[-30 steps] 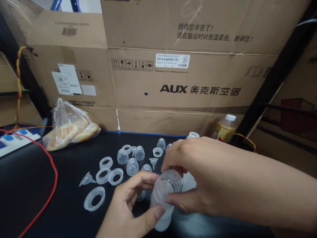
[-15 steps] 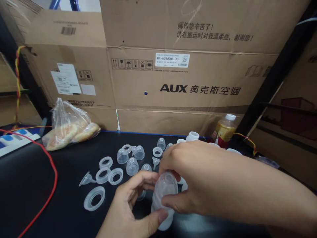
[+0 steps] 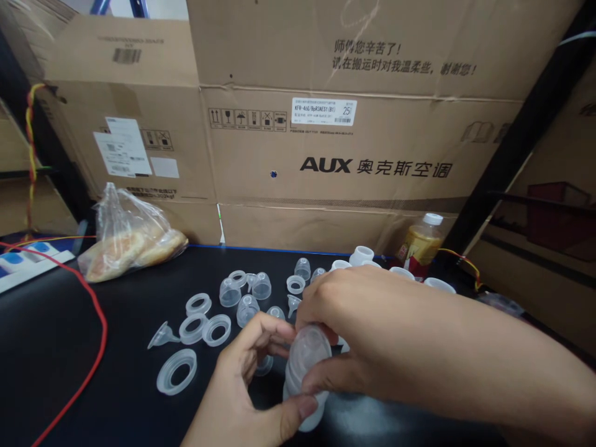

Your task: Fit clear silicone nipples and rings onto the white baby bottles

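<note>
A translucent plastic bottle [image 3: 305, 366] with a clear domed cap on top is held over the black table [image 3: 69, 347]. My left hand [image 3: 242, 391] grips the bottle's lower body from below, thumb across its base. My right hand [image 3: 363, 335] comes in from the right and closes over the cap, thumb under its rim and fingers over the top. Just behind the hands lie several loose clear parts: rings [image 3: 177, 371], domed caps [image 3: 230, 293] and small funnel-shaped teats [image 3: 162, 336].
Large cardboard boxes [image 3: 326, 143] wall off the back of the table. A plastic bag of bread [image 3: 125, 242] lies at the left, a red wire [image 3: 93, 323] crosses the left side. A yellow drink bottle [image 3: 421, 245] and white bottle necks [image 3: 362, 254] stand at the back right.
The bottle and both hands have shifted slightly left and toward me. My right hand has turned a little on the cap.
</note>
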Motion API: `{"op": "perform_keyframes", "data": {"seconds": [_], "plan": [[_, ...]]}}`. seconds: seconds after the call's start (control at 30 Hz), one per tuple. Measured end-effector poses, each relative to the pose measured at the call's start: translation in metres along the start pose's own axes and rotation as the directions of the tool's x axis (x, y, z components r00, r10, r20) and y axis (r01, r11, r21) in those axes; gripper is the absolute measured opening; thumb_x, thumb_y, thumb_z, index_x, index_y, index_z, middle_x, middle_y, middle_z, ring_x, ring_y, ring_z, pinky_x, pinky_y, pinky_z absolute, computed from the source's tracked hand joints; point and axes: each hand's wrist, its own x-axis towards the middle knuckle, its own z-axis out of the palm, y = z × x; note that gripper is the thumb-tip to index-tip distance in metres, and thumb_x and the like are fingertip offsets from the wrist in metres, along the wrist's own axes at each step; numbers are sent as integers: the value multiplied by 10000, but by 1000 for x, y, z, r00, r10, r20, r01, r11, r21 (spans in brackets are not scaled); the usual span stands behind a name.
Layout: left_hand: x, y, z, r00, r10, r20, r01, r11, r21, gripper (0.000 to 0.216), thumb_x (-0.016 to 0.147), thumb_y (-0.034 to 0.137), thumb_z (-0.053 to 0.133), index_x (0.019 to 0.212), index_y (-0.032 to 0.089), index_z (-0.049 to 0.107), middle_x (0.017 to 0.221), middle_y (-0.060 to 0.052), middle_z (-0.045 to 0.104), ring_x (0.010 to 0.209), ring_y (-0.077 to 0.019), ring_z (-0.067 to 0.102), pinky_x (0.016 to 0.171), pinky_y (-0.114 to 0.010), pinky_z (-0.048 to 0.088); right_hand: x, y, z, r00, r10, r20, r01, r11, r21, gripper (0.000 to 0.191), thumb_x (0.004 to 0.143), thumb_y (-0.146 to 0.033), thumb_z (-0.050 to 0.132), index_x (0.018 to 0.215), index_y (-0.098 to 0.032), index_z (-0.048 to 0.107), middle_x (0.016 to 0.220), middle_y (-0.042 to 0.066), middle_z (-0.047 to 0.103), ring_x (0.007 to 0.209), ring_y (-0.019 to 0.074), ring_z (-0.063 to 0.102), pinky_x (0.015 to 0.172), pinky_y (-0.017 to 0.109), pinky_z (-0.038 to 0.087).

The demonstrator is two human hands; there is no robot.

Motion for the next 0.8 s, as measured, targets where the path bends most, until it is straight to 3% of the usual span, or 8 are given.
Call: {"op": "perform_keyframes", "data": {"seconds": [0.2, 0.4, 0.6, 0.8], "plan": [[0, -2, -1, 1000, 3, 21, -3, 1000, 6, 371, 655, 254, 961, 971, 292, 770, 902, 55, 792, 909, -203, 719, 895, -306, 519, 4, 1, -2, 1000, 11, 14, -11, 999, 39, 241, 900, -442, 924, 847, -224, 835, 805, -15, 773, 666, 159, 647, 569, 302, 333], [0, 1, 0, 1000, 0, -4, 0, 1000, 20, 381, 635, 237, 964, 953, 290, 761, 896, 58, 779, 905, -203, 726, 890, -299, 542, 2, 0, -4, 999, 11, 36, -13, 999, 52, 198, 907, -431, 919, 812, -262, 879, 730, -40, 768, 627, 147, 637, 550, 294, 352], [-1, 0, -1, 1000, 2, -11, -2, 1000, 19, 375, 630, 237, 968, 949, 285, 776, 887, 49, 782, 902, -208, 733, 879, -300, 554, 4, 1, -5, 999, 36, 37, -38, 999, 39, 189, 915, -449, 922, 910, -263, 888, 851, -8, 802, 721, 180, 696, 622, 291, 429], [0, -5, -3, 1000, 16, -2, -16, 999, 42, 386, 649, 282, 996, 970, 291, 781, 905, 40, 782, 930, -219, 748, 903, -309, 573, 2, -2, -6, 1000, 6, 30, -5, 1000, -3, 241, 936, -456, 916, 839, -243, 856, 791, -26, 780, 649, 155, 661, 532, 307, 298]]}}
